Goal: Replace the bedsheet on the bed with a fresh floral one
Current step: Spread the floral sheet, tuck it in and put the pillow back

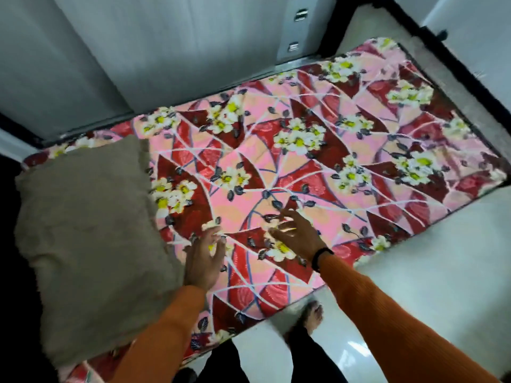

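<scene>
The floral sheet (318, 150) covered the bed. My left hand (204, 261) and right hand (293, 236) lay on it, fingers spread, gripping nothing. A grey pillow (88, 244) sat just left; floor (414, 258) ran alongside.

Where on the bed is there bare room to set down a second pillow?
The red-and-pink floral bedsheet lies bare from both hands to the far end. The grey-brown pillow fills the near end; the left hand and right hand crowd beside it.
</scene>
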`<state>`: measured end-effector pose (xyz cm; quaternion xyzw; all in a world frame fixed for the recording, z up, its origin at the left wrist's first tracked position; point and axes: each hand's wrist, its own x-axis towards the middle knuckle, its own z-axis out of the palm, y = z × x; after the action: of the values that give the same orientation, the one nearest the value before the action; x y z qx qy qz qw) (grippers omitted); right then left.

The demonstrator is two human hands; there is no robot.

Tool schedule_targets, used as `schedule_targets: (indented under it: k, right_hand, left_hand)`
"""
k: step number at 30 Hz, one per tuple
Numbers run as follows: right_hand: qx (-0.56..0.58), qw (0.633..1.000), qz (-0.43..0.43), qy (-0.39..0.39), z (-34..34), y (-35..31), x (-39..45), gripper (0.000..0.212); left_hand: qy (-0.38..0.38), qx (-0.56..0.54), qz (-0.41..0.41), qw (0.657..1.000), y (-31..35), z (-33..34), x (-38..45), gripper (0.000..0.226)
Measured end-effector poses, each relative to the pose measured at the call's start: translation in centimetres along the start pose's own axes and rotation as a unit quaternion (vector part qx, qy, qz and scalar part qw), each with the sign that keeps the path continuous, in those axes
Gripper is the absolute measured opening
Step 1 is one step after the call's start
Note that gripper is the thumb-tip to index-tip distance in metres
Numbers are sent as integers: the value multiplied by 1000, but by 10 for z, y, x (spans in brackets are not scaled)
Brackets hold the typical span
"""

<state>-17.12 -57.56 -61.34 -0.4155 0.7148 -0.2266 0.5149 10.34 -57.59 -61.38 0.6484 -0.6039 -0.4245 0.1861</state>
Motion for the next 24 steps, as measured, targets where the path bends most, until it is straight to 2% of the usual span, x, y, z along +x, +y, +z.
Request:
schedule_targets:
  k: [1, 3, 5, 10, 12, 15, 21, 24]
  right_hand:
    - [23, 1000, 4, 17, -32, 14, -16, 72]
    - [58, 997, 7, 51, -99, 41, -38, 73]
    - [90, 992, 17, 86, -161, 67, -59, 63]
    - [123, 974, 9, 188, -305, 126, -108, 38]
    - [115, 971, 26, 208, -356, 145, -120, 40]
    - [112, 962, 29, 246, -418, 164, -128, 53]
    - [144, 948, 30, 282, -525, 182, -116, 42]
    - [218, 925, 40, 308, -579, 189, -96, 35]
  left_hand:
    - [-18, -2, 14, 1000, 31, 22, -4, 59]
    - [-47, -17, 26, 998, 102, 75, -11, 41]
    - [-76, -42, 19, 996, 162, 133, -14, 29]
    - [-145, -73, 44, 986, 290, 266, -24, 23]
    - [-168, -80, 61, 981, 338, 309, -28, 21]
    - [-188, -83, 67, 976, 399, 358, -26, 23]
    - [-241, -82, 72, 964, 494, 447, -8, 26]
    - [-264, -100, 60, 957, 534, 493, 10, 27]
